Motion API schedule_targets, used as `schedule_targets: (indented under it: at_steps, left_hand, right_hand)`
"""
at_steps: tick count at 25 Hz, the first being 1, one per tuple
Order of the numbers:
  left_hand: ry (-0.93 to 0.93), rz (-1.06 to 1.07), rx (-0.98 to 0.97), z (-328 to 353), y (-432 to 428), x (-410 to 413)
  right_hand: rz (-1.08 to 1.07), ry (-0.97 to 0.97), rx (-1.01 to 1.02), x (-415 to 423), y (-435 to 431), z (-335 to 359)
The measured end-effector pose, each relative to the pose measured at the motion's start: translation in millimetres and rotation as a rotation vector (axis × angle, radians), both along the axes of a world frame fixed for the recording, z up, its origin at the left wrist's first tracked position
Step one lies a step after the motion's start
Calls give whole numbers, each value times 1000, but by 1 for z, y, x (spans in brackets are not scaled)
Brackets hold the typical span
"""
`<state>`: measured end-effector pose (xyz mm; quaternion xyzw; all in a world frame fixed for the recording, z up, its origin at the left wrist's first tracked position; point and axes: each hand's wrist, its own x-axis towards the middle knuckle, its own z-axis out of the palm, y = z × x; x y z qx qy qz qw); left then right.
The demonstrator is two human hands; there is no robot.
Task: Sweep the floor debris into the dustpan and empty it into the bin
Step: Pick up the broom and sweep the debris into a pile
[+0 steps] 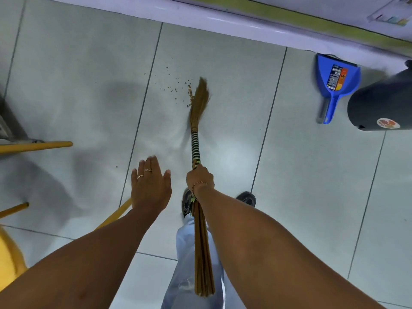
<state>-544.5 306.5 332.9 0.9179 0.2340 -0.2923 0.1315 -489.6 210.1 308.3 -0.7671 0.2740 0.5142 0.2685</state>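
Head view is showing our right hand (pixel 200 178) wrapped tight around the striped binding of one straw-coloured grass hand broom (pixel 198 121), fingers closed on the shaft just below the green-and-white wrap. Beside that grip, to its left, our left hand (pixel 150 185) is hovering flat with fingers spread, holding nothing; two rings are showing on it. Beyond the grip, the broom's brush end is touching the pale tiled floor (pixel 78 74) and pressing against the scattered brown crumbs of debris (pixel 178 90), which are lying just left of the bristles in one loose patch, with a stray speck nearer our left hand. We are judging this as the gathering stroke, so we are advising short, low strokes that are keeping the bristles on the tile and drawing the outliers into a single heap before any pan comes in. Well to the right of the grip one blue plastic dustpan (pixel 335 85) is lying on the floor, and just beside it one dark grey round bin (pixel 381 103) is standing. Far left, three yellow chair legs (pixel 44 145) are showing.
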Motion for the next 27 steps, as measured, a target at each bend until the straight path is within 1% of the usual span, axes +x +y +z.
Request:
schedule_targets:
  at_steps: [5,7,10,13,16,20,23,24,27]
  left_hand:
    - [-25,2,15,0,-6,5]
    - [-18,17,2,9,-10,9]
    - [-45,40,-20,34,-14,21]
    - [-79,71,-35,54,-16,49]
    - [-102,65,-52,56,-21,94]
    - [-91,102,-48,38,-26,166]
    - [-80,176,-36,28,-28,212]
    - [-70,188,-37,26,-30,228]
    - [-78,204,-47,24,-41,274]
  right_hand:
    - [5,-70,42,24,9,-1]
    - [63,-146,43,22,1,14]
    - [211,-298,-19,29,-21,44]
    - [369,-380,-71,82,-31,66]
    - [483,-430,-158,158,-29,66]
    - [533,-392,-260,266,-34,43]
    - [561,-322,-271,315,-40,27]
    - [606,-288,-264,324,-42,24]
    - [850,-235,-235,338,-51,20]
